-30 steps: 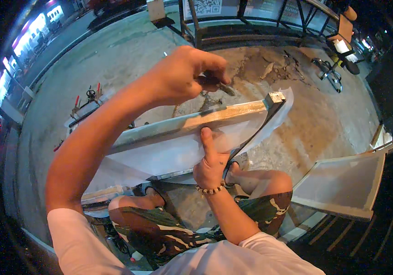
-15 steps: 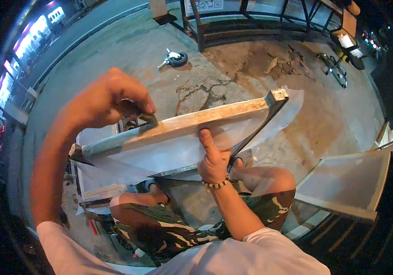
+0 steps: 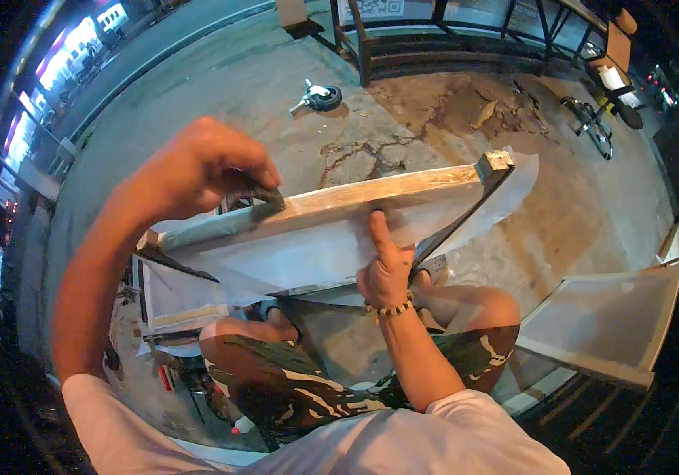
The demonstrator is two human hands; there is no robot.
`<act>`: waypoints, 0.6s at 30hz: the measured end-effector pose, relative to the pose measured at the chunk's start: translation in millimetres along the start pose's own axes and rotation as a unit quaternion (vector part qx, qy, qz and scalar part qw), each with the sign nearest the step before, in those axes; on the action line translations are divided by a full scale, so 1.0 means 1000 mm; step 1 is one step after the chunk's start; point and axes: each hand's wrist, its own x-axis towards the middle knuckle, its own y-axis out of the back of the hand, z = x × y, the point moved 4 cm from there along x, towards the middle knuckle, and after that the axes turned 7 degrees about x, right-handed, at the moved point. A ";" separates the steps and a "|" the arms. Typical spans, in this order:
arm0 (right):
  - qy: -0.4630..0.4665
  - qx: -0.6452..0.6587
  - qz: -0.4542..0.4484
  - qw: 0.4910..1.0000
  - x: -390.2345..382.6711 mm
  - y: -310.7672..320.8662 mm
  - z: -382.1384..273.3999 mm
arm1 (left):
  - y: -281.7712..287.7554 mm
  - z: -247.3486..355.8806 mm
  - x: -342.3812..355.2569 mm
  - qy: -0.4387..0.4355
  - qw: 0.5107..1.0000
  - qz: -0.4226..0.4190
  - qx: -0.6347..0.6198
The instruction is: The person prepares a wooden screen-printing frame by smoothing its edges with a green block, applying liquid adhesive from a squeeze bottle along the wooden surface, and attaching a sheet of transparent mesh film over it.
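Note:
Across my lap leans a rectangular frame (image 3: 387, 190) with thin white mesh cloth (image 3: 300, 257) over it, its top bar bare light wood toward the right and grey-blue toward the left. My right hand (image 3: 388, 265), wearing a beaded bracelet, grips this bar with the thumb on the near side; its other fingers are hidden behind. Above the bar's left half, my left hand (image 3: 209, 170) is closed on a small dark flat piece (image 3: 268, 195), which touches the top edge. What kind of piece it is I cannot make out. Loose cloth sticks out past the frame's right end.
Another mesh frame (image 3: 605, 324) leans at the right, and more frames (image 3: 185, 317) lie low at the left. A caster wheel (image 3: 324, 98) rests on the cracked concrete floor ahead. Farther off stand a dark metal structure (image 3: 365, 59) and a chrome wheeled base (image 3: 589, 127).
The whole view has shifted slightly, so the scene sits a little farther right. Both hands keep their holds, and the dark piece stays at nearly the same spot on the bar.

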 end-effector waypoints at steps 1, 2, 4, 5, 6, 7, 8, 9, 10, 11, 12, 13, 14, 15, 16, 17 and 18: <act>-0.002 0.003 -0.003 1.000 -0.006 -0.003 0.004 | 0.002 -0.004 -0.009 0.084 0.995 0.026 -0.040; -0.038 0.061 -0.002 0.997 -0.016 -0.007 0.009 | 0.004 -0.009 -0.016 0.169 0.981 0.053 -0.080; -0.075 0.117 -0.005 0.990 -0.031 -0.011 0.015 | 0.002 -0.011 -0.017 0.192 0.967 0.076 -0.151; -0.079 0.104 -0.050 0.990 -0.038 -0.017 0.015 | -0.001 -0.014 -0.018 0.207 0.946 0.085 -0.234; -0.083 0.090 -0.095 0.988 -0.042 -0.024 0.014 | -0.004 -0.016 -0.019 0.220 0.918 0.094 -0.316; -0.095 0.072 -0.074 0.990 -0.047 -0.028 0.014 | -0.004 -0.015 -0.019 0.220 0.917 0.098 -0.317; -0.096 0.069 -0.076 0.990 -0.048 -0.030 0.016 | -0.005 -0.015 -0.019 0.214 0.921 0.092 -0.311; -0.108 0.077 -0.056 0.990 -0.049 -0.030 0.019 | -0.006 -0.014 -0.018 0.208 0.925 0.086 -0.305; -0.119 0.085 -0.037 0.988 -0.049 -0.029 0.021 | -0.007 -0.016 -0.017 0.209 0.924 0.090 -0.306; -0.122 0.084 -0.038 0.988 -0.050 -0.033 0.025 | -0.006 -0.017 -0.017 0.195 0.934 0.088 -0.285; -0.131 0.145 -0.009 0.981 -0.050 -0.035 0.028 | -0.006 -0.018 -0.016 0.181 0.944 0.085 -0.263; -0.140 0.206 0.022 0.968 -0.049 -0.037 0.032 | -0.006 -0.021 -0.015 0.184 0.943 0.088 -0.264; -0.143 0.203 0.022 0.968 -0.051 -0.040 0.034 | -0.005 -0.020 -0.013 0.165 0.954 0.087 -0.237; -0.128 0.242 0.010 0.962 -0.052 -0.046 0.035 | -0.005 -0.019 -0.009 0.146 0.963 0.086 -0.209; -0.113 0.280 -0.003 0.953 -0.052 -0.050 0.035 | -0.008 -0.021 -0.006 0.147 0.962 0.088 -0.211; -0.115 0.280 -0.003 0.953 -0.052 -0.049 0.040 | -0.012 -0.019 0.000 0.105 0.969 0.109 -0.194; -0.076 0.180 0.012 0.981 -0.050 -0.042 0.043 | -0.014 -0.016 0.007 0.062 0.974 0.130 -0.177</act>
